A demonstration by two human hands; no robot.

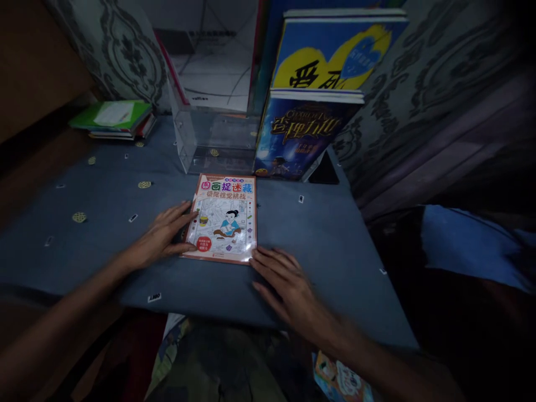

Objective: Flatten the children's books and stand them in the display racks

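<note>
Dim light, view down onto a table (104, 245) with a grey-blue cloth.

Book (225, 226): thin, glossy, lies flat and face up near the middle of the table, closer to the near edge. Cover shows a line drawing with a seated figure, coloured title on top, red-brown border. Spine edge to the left.

Left hand (161, 237): flat and spread, holds nothing. Fingertips lie on the book's left edge, thumb at its lower left corner. Palm rests on the cloth beside the book.

Right hand (288, 287): flat, fingers stretched out and a little apart, holds nothing. Fingertips sit at the book's lower right corner; touching or just short of it, cannot tell. Rest of the hand is on the cloth, below and right of the book.

Behind the book: clear box (209, 137), open toward the viewer, with a round token on its floor. Just right of it, a dark blue book (299, 137) leans upright; above that a second blue book (335, 53) with yellow shapes.

Far left corner: low stack (115, 118) of books, green one on top.

Scattered on the cloth: round yellow tokens (79, 217) and small white tags (154, 297), all well apart from the hands.

Right of the table: blue cloth (464, 245) in shadow. Patterned wall behind.
</note>
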